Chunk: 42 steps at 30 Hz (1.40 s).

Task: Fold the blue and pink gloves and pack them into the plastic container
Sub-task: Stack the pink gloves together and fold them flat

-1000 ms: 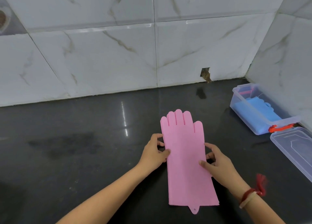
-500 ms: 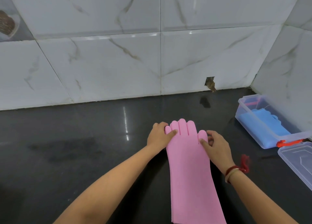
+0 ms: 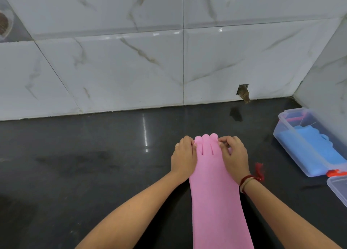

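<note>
Both hands, left hand [image 3: 183, 155] and right hand [image 3: 234, 155], have their fingers pinched on the pink glove's [image 3: 216, 192] fingertip end, which lies flat on the tabletop [image 3: 84, 164].

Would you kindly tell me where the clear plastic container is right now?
The clear plastic container sits at the far right of the dark countertop, near the tiled corner, holding the folded blue glove.

pink glove [image 3: 214, 190] flat; blue glove [image 3: 311, 147] in container [image 3: 281, 130].
</note>
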Tool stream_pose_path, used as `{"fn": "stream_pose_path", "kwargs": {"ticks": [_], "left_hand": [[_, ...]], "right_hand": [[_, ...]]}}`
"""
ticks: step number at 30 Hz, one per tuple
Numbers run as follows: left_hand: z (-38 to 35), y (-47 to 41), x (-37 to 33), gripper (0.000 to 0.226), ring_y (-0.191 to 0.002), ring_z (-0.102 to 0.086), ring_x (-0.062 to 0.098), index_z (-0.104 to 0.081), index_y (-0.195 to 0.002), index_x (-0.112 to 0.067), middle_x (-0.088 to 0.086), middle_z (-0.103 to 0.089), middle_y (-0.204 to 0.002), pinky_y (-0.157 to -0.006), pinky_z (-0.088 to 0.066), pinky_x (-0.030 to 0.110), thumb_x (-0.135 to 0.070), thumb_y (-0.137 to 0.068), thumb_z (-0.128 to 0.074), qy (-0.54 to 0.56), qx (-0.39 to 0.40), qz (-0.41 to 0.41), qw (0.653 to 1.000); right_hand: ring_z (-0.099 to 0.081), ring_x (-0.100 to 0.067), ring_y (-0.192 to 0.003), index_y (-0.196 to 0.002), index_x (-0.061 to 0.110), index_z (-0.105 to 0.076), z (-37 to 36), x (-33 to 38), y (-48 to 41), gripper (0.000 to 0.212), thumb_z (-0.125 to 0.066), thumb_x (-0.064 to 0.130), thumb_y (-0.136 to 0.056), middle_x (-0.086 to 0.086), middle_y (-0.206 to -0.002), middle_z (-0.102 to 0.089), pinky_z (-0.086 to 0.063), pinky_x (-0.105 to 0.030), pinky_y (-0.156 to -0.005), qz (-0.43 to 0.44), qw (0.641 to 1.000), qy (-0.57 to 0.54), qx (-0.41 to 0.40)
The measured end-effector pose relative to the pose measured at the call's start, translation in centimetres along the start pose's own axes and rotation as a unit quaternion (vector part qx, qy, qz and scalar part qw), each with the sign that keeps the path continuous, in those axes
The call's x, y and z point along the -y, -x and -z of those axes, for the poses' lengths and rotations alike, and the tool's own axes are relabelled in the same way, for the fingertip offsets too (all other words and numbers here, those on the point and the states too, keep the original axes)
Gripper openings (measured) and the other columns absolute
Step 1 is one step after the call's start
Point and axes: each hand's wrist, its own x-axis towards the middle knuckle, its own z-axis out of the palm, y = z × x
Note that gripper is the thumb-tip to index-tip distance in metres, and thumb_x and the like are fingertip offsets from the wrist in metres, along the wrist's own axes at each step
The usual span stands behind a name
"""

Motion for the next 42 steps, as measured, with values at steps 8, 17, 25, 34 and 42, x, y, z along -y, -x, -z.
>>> {"fn": "stream_pose_path", "kwargs": {"ticks": [8,17,25,34,42], "left_hand": [[-0.7,0.5,0.2,0.018,-0.08,-0.047,0.019,-0.037,-0.088,-0.017,-0.001,-0.048,-0.088,-0.06,-0.034,0.027,-0.028,-0.101,-0.033,-0.005,-0.033,0.007,0.999],[4.8,7.5,1.1,0.035,-0.127,-0.037,0.015,-0.044,-0.129,-0.024,-0.002,-0.042,-0.137,-0.104,-0.038,0.038,-0.029,-0.094,-0.047,-0.001,0.005,-0.245,0.97],[5.7,14.1,3.8,0.079,-0.143,0.018,0.008,0.004,-0.152,-0.029,-0.006,0.011,-0.157,-0.12,0.008,0.041,-0.069,-0.091,-0.025,-0.241,0.342,-0.341,0.842],[5.3,13.4,4.0,0.09,-0.145,0.012,0.012,0.0,-0.153,-0.024,0.004,0.009,-0.158,-0.116,0.012,0.032,-0.072,-0.086,-0.036,-0.244,0.34,-0.37,0.83],[4.9,13.9,3.9,0.081,-0.148,-0.001,0.02,-0.007,-0.153,-0.019,0.012,-0.002,-0.16,-0.116,0.008,0.032,-0.066,-0.092,-0.031,-0.247,0.309,-0.37,0.841]], "right_hand": [[-0.044,-0.019,-0.096,-0.107,0.021,-0.059,-0.9,-2.2,-0.5,0.021,-0.04,0.024,-0.097,0.0,-0.108,-0.055,-0.035,-0.033,-0.083,0.005,0.985,0.155,0.075],[-0.044,-0.002,-0.113,-0.125,0.035,-0.047,6.2,-0.1,6.8,0.033,-0.047,0.037,-0.093,0.021,-0.12,-0.045,-0.037,-0.03,-0.099,0.071,0.995,0.029,0.063],[0.022,0.003,-0.139,-0.142,0.046,0.002,10.1,-1.4,15.8,0.086,-0.03,0.085,-0.072,0.024,-0.15,0.017,0.019,-0.023,-0.114,0.175,0.86,0.269,0.398],[-0.031,-0.011,-0.139,-0.136,0.028,-0.046,11.1,-0.7,17.6,0.066,-0.036,0.069,-0.085,0.007,-0.147,-0.037,-0.012,-0.021,-0.116,0.206,0.888,0.257,0.321],[-0.071,-0.016,-0.093,-0.088,0.017,-0.074,10.2,0.3,17.5,0.07,-0.008,0.039,-0.1,-0.001,-0.101,-0.074,-0.055,-0.029,-0.079,0.319,0.851,0.359,0.215]]}}
